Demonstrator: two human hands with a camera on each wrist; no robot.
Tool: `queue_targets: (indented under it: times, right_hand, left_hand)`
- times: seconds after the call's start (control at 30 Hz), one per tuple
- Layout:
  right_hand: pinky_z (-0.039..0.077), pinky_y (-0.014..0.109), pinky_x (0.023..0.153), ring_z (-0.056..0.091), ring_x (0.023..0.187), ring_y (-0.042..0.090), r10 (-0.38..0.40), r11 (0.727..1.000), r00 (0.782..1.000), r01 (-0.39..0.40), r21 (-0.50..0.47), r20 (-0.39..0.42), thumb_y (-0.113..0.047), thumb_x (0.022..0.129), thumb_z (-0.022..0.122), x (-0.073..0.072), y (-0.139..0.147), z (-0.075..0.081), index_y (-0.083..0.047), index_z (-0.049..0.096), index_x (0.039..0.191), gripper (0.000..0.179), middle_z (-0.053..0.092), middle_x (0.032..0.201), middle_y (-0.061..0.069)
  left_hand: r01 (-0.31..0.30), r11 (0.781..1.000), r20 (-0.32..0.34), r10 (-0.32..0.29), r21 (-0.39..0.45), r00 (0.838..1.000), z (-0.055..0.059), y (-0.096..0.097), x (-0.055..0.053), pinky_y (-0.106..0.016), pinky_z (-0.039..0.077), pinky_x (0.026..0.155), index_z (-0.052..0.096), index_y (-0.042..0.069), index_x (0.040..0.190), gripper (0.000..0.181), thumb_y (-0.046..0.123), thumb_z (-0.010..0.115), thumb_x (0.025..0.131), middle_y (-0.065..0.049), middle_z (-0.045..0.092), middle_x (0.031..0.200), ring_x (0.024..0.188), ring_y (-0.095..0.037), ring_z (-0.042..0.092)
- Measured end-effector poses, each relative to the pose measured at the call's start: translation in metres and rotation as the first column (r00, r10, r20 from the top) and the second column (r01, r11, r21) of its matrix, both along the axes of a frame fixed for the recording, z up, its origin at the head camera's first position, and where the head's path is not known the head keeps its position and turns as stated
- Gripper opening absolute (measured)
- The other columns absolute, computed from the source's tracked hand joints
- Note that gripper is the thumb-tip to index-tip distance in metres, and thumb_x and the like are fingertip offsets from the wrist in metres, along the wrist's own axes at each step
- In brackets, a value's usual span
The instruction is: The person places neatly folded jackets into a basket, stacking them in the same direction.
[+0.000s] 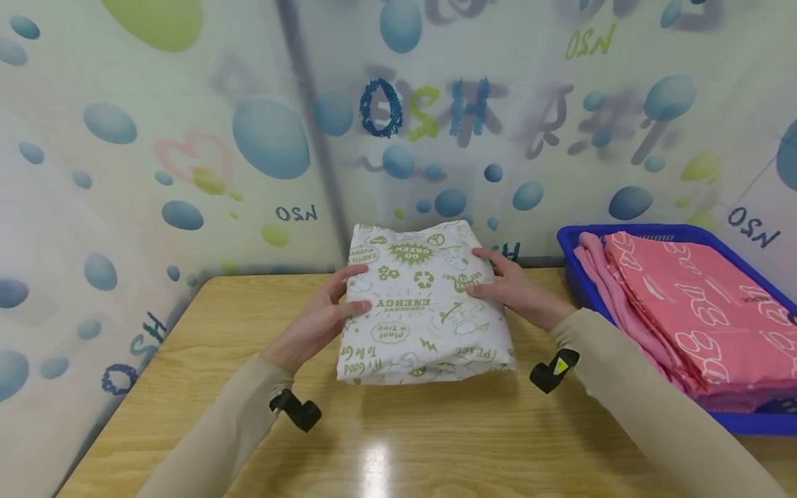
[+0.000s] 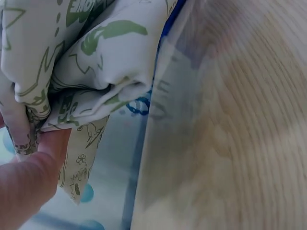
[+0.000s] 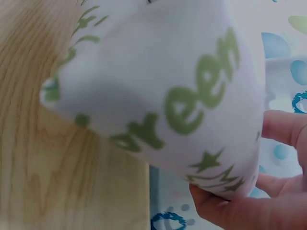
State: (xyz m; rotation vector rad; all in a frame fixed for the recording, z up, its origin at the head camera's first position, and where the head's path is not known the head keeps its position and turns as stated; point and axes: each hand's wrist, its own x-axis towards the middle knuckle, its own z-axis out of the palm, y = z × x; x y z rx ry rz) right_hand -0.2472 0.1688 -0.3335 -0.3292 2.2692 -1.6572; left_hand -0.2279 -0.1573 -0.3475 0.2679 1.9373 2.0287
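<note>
A folded white cloth (image 1: pixel 423 325) printed with green words and drawings is held over the back middle of the table. My left hand (image 1: pixel 314 321) grips its left side, thumb on the printed face. On the opposite side, my right hand (image 1: pixel 519 287) grips the cloth with thumb and fingers spread along the edge. Rolled, layered folds of the cloth (image 2: pixel 105 62) show in the left wrist view, with the left thumb (image 2: pixel 36 177) against them. In the right wrist view, fingers of the right hand (image 3: pixel 249 208) wrap the cloth's edge beside large green lettering.
A blue plastic basket (image 1: pixel 575 242) stands at the right, holding folded pink cloths (image 1: pixel 691 304) with white print. The wooden table (image 1: pixel 261 449) ends at a white curtain (image 1: pixel 236 55) with blue and green spots, which hangs behind and at the left.
</note>
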Motion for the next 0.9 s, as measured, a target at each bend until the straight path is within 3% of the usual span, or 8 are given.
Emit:
queue_targets:
  times: [0.2,0.4,0.57,0.73,0.9]
  right_hand:
    - [0.035,0.053,0.102,0.035,0.126,0.041,-0.011,0.997,1.0,0.013,0.079,-0.023,-0.015,0.092,0.064,0.003,0.01,0.02,-0.01,0.011,0.155,0.083,0.023,0.145,0.031]
    - [0.029,0.056,0.105,0.027,0.133,0.043,0.01,0.988,0.998,-0.002,0.154,-0.056,-0.019,0.093,0.065,0.005,0.032,0.032,-0.013,0.01,0.156,0.083,0.02,0.148,0.033]
    - [0.031,0.055,0.104,0.023,0.136,0.043,0.02,0.977,0.994,0.004,0.213,-0.11,-0.019,0.094,0.064,0.009,0.051,0.044,-0.015,0.012,0.156,0.081,0.017,0.151,0.032]
    - [0.043,0.047,0.093,0.034,0.13,0.04,0.027,0.963,0.989,0.012,0.269,-0.142,-0.02,0.095,0.063,0.014,0.067,0.055,-0.019,0.013,0.156,0.079,0.022,0.148,0.03]
    - [0.05,0.035,0.077,0.045,0.117,0.039,0.014,0.944,0.985,0.043,0.326,-0.171,-0.025,0.095,0.063,0.016,0.088,0.059,-0.019,0.013,0.156,0.079,0.033,0.14,0.03]
  left_hand:
    - [0.011,0.997,0.001,-0.012,0.071,1.0,0.012,0.011,0.001,-0.036,0.053,0.08,0.033,0.019,0.146,0.06,-0.002,0.055,0.094,-0.015,0.034,0.138,0.108,-0.028,0.056]
    - [0.052,0.982,0.005,-0.054,0.184,0.999,0.022,0.027,0.002,-0.035,0.052,0.082,0.034,0.017,0.146,0.057,-0.004,0.048,0.095,-0.017,0.035,0.141,0.113,-0.028,0.053]
    - [0.092,0.976,-0.034,-0.087,0.198,0.996,0.025,0.042,0.002,-0.032,0.05,0.086,0.036,0.018,0.147,0.057,-0.005,0.049,0.096,-0.011,0.035,0.144,0.116,-0.026,0.05]
    - [0.135,0.971,-0.092,-0.119,0.197,0.989,0.03,0.056,0.0,-0.032,0.049,0.087,0.036,0.016,0.148,0.059,-0.006,0.051,0.096,-0.013,0.037,0.14,0.113,-0.025,0.053]
    - [0.148,0.967,-0.096,-0.13,0.209,0.987,0.037,0.074,-0.002,-0.031,0.05,0.085,0.039,0.015,0.147,0.059,-0.007,0.053,0.095,-0.012,0.037,0.14,0.106,-0.024,0.058]
